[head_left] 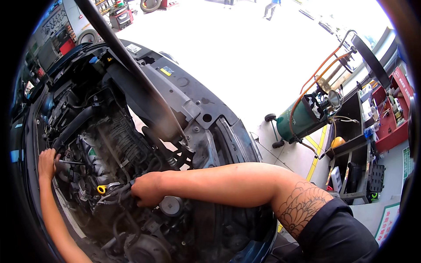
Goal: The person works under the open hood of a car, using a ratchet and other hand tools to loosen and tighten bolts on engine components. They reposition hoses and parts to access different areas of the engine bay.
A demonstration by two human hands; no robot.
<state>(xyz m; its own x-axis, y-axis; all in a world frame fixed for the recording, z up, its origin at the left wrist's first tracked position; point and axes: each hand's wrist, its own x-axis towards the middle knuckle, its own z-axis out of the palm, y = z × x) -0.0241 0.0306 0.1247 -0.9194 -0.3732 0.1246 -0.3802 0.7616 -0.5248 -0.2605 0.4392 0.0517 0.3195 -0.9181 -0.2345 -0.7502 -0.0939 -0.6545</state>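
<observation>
I lean over the open engine bay [109, 144] of a dark blue car. My left hand [47, 163] is far left in the bay, closed on a thin metal tool [70, 162] that points right among the hoses. My right hand [147, 189] reaches in from the right and is closed on a hose or cable, just right of the yellow dipstick ring [101, 189]. A round grey cap [171, 205] sits just below this hand. What my right fingers grip is partly hidden.
The hood prop rod [127, 65] crosses the bay diagonally from the top. A green wheeled oil drainer tank [302, 118] with orange hoses stands to the right. Beside it are a tool cart and a red shelf [390, 118]. Tyres lie far back, and a person walks there.
</observation>
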